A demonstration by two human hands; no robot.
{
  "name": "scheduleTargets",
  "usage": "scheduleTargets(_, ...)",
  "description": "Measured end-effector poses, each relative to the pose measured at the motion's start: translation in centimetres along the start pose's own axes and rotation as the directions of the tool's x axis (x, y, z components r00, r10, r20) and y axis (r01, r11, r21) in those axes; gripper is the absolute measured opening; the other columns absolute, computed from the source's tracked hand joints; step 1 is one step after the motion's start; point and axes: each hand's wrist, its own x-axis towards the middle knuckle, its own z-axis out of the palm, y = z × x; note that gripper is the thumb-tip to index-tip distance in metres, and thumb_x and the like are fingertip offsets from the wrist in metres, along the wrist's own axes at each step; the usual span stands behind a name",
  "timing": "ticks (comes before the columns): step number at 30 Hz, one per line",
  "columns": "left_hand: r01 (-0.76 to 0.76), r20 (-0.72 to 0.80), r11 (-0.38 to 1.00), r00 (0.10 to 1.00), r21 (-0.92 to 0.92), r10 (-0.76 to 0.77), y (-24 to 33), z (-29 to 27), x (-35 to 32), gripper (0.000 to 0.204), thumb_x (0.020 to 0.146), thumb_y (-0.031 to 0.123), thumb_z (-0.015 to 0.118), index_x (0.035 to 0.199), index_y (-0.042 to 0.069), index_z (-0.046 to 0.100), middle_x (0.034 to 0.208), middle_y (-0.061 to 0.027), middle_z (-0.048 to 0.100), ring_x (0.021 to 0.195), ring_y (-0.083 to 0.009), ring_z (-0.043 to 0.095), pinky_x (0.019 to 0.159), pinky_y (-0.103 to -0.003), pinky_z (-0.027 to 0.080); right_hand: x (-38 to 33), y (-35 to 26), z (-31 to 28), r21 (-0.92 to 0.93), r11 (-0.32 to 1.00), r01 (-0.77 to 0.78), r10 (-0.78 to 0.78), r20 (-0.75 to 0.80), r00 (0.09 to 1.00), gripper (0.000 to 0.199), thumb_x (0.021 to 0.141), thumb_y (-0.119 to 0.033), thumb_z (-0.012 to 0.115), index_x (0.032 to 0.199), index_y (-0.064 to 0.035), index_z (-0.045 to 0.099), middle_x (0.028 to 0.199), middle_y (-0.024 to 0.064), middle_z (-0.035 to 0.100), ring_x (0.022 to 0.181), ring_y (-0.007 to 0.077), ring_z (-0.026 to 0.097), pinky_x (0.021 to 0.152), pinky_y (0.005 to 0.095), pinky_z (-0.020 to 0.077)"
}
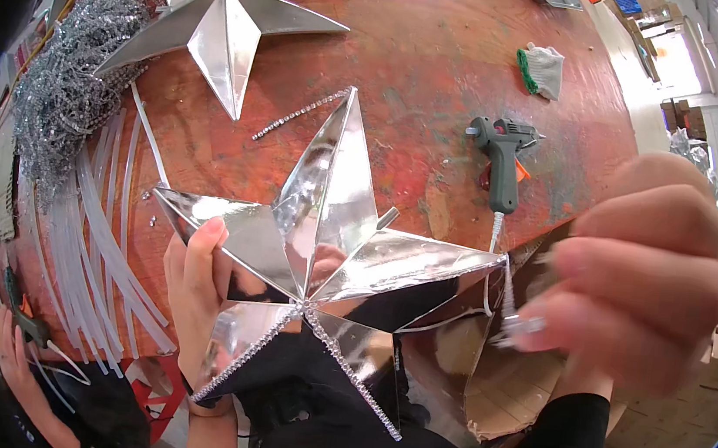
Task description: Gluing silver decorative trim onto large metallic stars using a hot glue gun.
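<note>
Tinsel: As I watch from afar, the tinsel [80, 85] heaps left of the star [343, 253].
Strips: pale strips [106, 254] fan out, also left of the star.
Left hand: the left hand [195, 281] grips the star's left arm; I can't make out every finger.
Star: between both hands. Beads [251, 353] line its two lower ridges, so I judge those done; its other three look bare, presumably left. A loose strand [300, 115] trails from its top tip.
Glue gun: the glue gun [505, 169] lies beyond the star's right arm.
Right hand: the right hand [656, 273], right of the star, blurs; its curled fingers seem pinched on a pale thread [508, 296] reaching the star's right tip.
</note>
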Motion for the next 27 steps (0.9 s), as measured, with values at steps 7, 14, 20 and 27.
scheduleTargets(7,-0.124,0.11,0.972,0.989,0.2,0.103,1.2,-1.0,0.9,0.047,0.076,-0.002,0.061,0.121,0.008,0.05,0.094,-0.0108,0.049,0.086,-0.0238,0.048,0.074,-0.028,0.041,2.9,-0.3,4.3,0.214,0.977,0.006,0.018,-0.11,0.994,0.007,0.053,-0.004,0.056,0.06,-0.0066,0.055,0.063,0.0002,0.048,0.05,0.0125,0.039,0.041,0.0232,0.0277)
scheduleTargets(14,0.106,0.029,0.991,0.994,-0.081,-0.104,1.4,-0.2,0.4,0.044,0.078,-0.008,0.056,0.118,0.008,0.052,0.095,-0.0108,0.049,0.087,-0.0244,0.048,0.075,-0.029,0.042,3.1,0.1,6.0,0.256,0.967,0.003,-0.007,0.013,1.0,0.008,0.059,0.001,0.053,0.056,-0.0052,0.049,0.062,0.0,0.044,0.051,0.0136,0.039,0.041,0.024,0.0269)
scheduleTargets(20,0.005,0.038,1.0,0.999,0.021,-0.006,0.8,-0.3,0.7,0.05,0.073,-0.011,0.059,0.117,0.01,0.052,0.096,-0.0116,0.053,0.089,-0.0265,0.051,0.08,-0.033,0.041,3.4,0.0,7.4,0.209,0.977,0.043,-0.016,-0.132,0.991,0.009,0.055,-0.006,0.061,0.058,-0.0045,0.052,0.062,0.0007,0.045,0.053,0.0138,0.043,0.04,0.0242,0.0282)
scheduleTargets(27,-0.157,0.145,0.939,0.982,0.306,0.117,1.2,-0.7,0.9,0.047,0.071,-0.009,0.061,0.113,0.009,0.05,0.101,-0.0103,0.059,0.1,-0.0316,0.053,0.086,-0.042,0.04,4.8,0.7,5.8,0.322,0.947,-0.021,-0.044,0.194,0.98,0.028,0.038,-0.015,0.052,0.063,-0.0032,0.056,0.064,0.0009,0.046,0.055,0.0138,0.044,0.042,0.0242,0.0295)
